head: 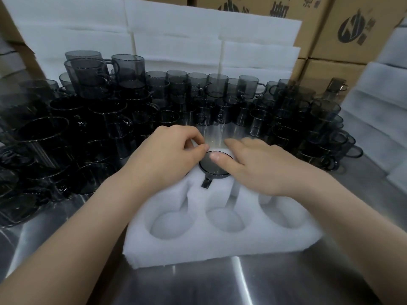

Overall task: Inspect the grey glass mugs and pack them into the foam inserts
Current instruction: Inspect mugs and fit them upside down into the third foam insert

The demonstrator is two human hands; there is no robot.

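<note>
Steel worktop (242,282), brushed and reflective, in a packing area. A white foam insert (198,249) lies at its centre.

Behind the insert, grey glass mugs (198,102) crowd the worktop in a dense arc; to the left of the insert some are stacked two high. Further behind the insert, white foam sheets (176,36) stand upright, with printed cartons (356,29) beyond them. To the right of the insert is a foam stack (374,106).

One mug (211,170) sits in the middle cavity of the insert's far row. Its round face is up and its handle (206,183) is in the slot pointing towards the near row. The three near cavities (224,219) hold nothing.

The left hand (171,148) is at the insert's far edge. Its fingers are curled, and thumb and fingertips pinch the foam just beside the mug.

The right hand (259,164) lies flat over the far row with its fingers extended. Its thumb rests on the mug's upper face.

The hands are close together, almost touching above the mug.
</note>
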